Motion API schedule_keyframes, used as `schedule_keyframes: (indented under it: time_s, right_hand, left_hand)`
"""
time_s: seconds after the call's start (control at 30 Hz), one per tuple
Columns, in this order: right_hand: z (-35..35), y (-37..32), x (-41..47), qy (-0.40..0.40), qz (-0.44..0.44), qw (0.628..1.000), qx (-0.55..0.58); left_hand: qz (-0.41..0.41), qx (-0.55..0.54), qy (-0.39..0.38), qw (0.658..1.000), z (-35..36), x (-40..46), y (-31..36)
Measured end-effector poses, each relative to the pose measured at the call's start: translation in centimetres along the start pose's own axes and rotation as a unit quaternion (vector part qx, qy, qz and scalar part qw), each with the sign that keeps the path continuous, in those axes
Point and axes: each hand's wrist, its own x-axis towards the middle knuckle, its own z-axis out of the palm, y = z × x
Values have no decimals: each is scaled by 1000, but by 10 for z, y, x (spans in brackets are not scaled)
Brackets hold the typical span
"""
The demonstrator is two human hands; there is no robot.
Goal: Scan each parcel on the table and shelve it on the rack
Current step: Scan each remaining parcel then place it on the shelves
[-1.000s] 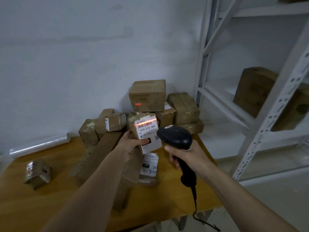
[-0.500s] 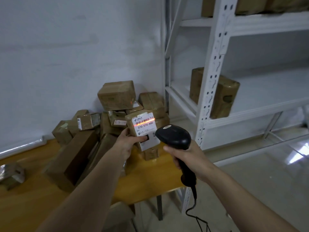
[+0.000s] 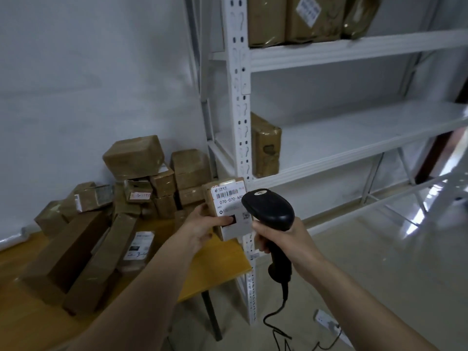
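Currently the left hand [image 3: 202, 225] grips a small parcel [image 3: 229, 207] upright, thumb pressed on its white label, held above the bench [image 3: 215, 264] edge in front of the rack [image 3: 240, 102] post. Right hand [image 3: 278, 236] is wrapped round the black scanner [image 3: 269, 207] handle, its head just beside the label. More parcels [image 3: 131, 178] lie piled on the bench against the wall; several stand on the rack shelves.

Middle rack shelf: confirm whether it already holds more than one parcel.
No: the middle rack shelf holds a single taped brown parcel at its left end, beside the upright.
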Motion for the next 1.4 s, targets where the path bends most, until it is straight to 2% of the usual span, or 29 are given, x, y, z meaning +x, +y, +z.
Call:
schedule_keyframes:
  time_s: [0.17,0.27,0.4,0.67,0.83,1.0,1.2,1.4]
  right_hand:
    - [-54,-3,-12,76,3,997,23]
    - [-79,-4,-12,122,1,992,29]
    - [-109,-8,-2,153,-5,988,20]
    - [-168,-35,34,213,-15,977,-9]
    - [-203,-71,70,256,-63,964,-27]
    - [-228,-96,100,273,-163,948,-29]
    - [-248,-118,125,331,-214,918,-48]
    - [-277,-146,149,356,-265,896,-8]
  left_hand:
    - [-42,25,-56,997,69,-4,0]
    - [-46,22,-61,997,106,-1,4]
    - [-34,37,-59,997,146,12,18]
    - [-5,75,-107,991,215,57,62]
    - [57,93,-151,983,258,87,105]
    - [143,88,-169,971,291,106,150]
    - [205,102,-157,961,329,102,189]
    - [306,165,-173,921,368,93,227]
